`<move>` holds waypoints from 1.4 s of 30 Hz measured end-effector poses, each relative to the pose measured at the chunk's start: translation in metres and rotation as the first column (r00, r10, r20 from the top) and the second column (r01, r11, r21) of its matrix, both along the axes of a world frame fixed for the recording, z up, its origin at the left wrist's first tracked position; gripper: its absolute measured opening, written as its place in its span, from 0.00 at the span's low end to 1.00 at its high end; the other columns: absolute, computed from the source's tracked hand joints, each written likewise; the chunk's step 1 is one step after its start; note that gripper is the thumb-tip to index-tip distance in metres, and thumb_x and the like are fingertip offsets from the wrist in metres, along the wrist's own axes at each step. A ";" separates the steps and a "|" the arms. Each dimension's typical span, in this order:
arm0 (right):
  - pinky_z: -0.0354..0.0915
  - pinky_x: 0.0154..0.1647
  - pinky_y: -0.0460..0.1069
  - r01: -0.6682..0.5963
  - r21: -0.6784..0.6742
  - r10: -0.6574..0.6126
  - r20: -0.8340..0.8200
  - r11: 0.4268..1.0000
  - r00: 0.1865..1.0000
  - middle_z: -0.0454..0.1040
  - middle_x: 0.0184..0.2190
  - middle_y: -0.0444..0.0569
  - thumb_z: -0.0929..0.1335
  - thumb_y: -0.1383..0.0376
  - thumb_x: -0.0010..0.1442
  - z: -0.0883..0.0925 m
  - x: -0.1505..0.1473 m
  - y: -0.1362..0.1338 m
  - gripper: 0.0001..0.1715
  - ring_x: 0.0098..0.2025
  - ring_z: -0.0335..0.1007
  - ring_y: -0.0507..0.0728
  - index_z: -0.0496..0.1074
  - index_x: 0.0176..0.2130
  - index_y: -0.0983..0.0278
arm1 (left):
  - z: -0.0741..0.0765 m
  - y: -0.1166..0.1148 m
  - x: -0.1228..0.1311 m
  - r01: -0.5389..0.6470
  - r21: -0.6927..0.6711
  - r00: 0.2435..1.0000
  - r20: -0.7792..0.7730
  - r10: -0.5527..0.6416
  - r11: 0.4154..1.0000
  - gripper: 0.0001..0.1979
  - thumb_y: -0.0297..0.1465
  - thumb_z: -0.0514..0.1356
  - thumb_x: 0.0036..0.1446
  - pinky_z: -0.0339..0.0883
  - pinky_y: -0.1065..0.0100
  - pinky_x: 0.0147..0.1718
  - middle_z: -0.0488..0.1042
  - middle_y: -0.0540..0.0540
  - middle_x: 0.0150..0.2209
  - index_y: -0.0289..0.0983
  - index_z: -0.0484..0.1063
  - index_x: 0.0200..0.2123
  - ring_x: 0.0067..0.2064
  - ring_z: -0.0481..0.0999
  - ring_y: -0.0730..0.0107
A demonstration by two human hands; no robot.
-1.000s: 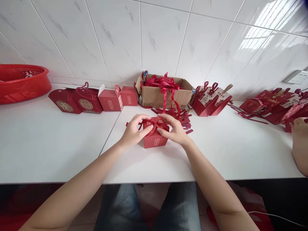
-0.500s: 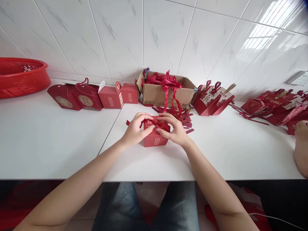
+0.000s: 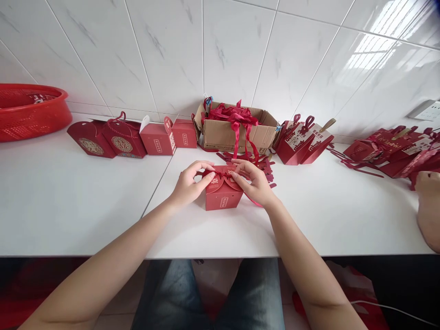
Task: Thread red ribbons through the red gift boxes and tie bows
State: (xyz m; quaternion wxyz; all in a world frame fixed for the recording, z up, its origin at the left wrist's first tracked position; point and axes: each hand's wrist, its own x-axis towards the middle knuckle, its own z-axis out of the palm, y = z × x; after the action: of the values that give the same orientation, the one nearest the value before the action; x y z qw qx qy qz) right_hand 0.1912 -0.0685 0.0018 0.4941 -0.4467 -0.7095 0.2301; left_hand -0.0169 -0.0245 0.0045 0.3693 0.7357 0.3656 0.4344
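Head view, cardboard box (image 3: 233, 135) holding red ribbons (image 3: 233, 114), hands (image 3: 222, 183) on gift box (image 3: 222, 198)

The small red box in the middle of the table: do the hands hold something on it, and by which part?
Both hands, left hand and right hand, pinch the red ribbon at the top of the small red box.

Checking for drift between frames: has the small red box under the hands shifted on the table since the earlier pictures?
No. The small red box sits in the same spot relative to the cardboard box behind it; only the fingers of both hands have shifted on top.
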 end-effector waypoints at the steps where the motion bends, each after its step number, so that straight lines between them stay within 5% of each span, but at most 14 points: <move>1: 0.67 0.55 0.56 -0.003 -0.009 0.003 -0.030 1.000 1.000 0.72 0.52 0.56 0.66 0.57 0.63 -0.001 0.000 0.000 0.10 0.61 0.64 0.60 0.69 0.35 0.61 | 0.000 0.000 0.000 -0.007 -0.021 1.000 0.016 0.008 1.000 0.08 0.37 0.60 0.57 0.67 0.59 0.49 0.73 0.42 0.50 0.38 0.71 0.35 0.50 0.74 0.60; 17: 0.68 0.50 0.58 0.032 0.052 -0.039 0.130 0.998 0.991 0.72 0.50 0.55 0.65 0.57 0.62 0.004 0.012 0.003 0.12 0.53 0.69 0.61 0.67 0.30 0.61 | 0.005 0.001 -0.003 0.005 -0.049 0.999 0.035 -0.003 0.999 0.09 0.36 0.58 0.57 0.69 0.56 0.47 0.73 0.39 0.51 0.37 0.64 0.29 0.49 0.74 0.57; 21: 0.71 0.40 0.54 0.103 -0.165 -0.107 -0.016 0.981 0.994 0.73 0.48 0.52 0.69 0.49 0.56 0.007 0.012 0.002 0.18 0.48 0.72 0.60 0.68 0.33 0.61 | 0.004 -0.001 -0.005 0.005 -0.036 1.000 0.018 -0.004 0.999 0.09 0.38 0.57 0.58 0.69 0.56 0.47 0.72 0.40 0.52 0.38 0.65 0.31 0.51 0.73 0.57; 25: 0.65 0.24 0.47 0.114 -0.570 -0.192 -0.079 0.814 0.978 0.77 0.39 0.49 0.58 0.37 0.58 0.012 0.012 0.001 0.32 0.28 0.73 0.53 0.68 0.35 0.61 | 0.001 -0.001 -0.007 0.006 0.004 1.000 0.019 -0.006 1.000 0.09 0.37 0.58 0.58 0.68 0.57 0.49 0.72 0.40 0.51 0.38 0.66 0.32 0.52 0.73 0.58; 29: 0.60 0.22 0.46 0.030 -0.708 -0.090 -0.047 0.706 0.995 0.78 0.29 0.52 0.53 0.33 0.58 0.014 0.017 0.001 0.43 0.24 0.71 0.52 0.72 0.26 0.64 | 0.001 -0.001 -0.007 0.021 0.012 1.000 0.022 -0.021 1.000 0.08 0.36 0.58 0.59 0.68 0.58 0.49 0.72 0.40 0.50 0.38 0.66 0.32 0.52 0.73 0.59; 35: 0.56 0.22 0.44 -0.157 -0.574 0.144 -0.069 0.804 0.987 0.72 0.20 0.44 0.68 0.44 0.56 0.028 0.028 -0.009 0.26 0.22 0.64 0.48 0.72 0.27 0.64 | 0.000 -0.001 -0.008 0.006 0.021 1.000 -0.005 -0.006 1.000 0.07 0.36 0.57 0.59 0.69 0.57 0.49 0.72 0.41 0.50 0.38 0.66 0.32 0.52 0.73 0.58; 39: 0.55 0.22 0.45 -0.233 -0.553 0.223 -0.087 0.800 0.971 0.65 0.12 0.41 0.65 0.46 0.60 0.030 0.032 -0.011 0.27 0.16 0.55 0.47 0.76 0.27 0.65 | -0.001 0.000 -0.009 0.016 0.034 1.000 -0.023 -0.015 0.999 0.07 0.35 0.57 0.59 0.68 0.57 0.49 0.72 0.41 0.50 0.39 0.67 0.33 0.51 0.73 0.58; 42: 0.57 0.23 0.45 -0.336 -0.520 0.256 -0.222 0.785 0.941 0.69 0.16 0.42 0.65 0.48 0.62 0.026 0.031 -0.010 0.25 0.17 0.60 0.47 0.76 0.29 0.65 | -0.002 0.000 -0.009 0.026 0.041 0.999 -0.026 -0.025 0.999 0.07 0.36 0.57 0.59 0.68 0.57 0.49 0.72 0.41 0.50 0.39 0.67 0.33 0.52 0.73 0.58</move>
State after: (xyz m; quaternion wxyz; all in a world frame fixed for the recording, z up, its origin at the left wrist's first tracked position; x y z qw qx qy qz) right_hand 0.2226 -0.0785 0.0279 0.3504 -0.4355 -0.6379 0.5297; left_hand -0.0261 -0.0242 0.0025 0.3548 0.7533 0.3516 0.4279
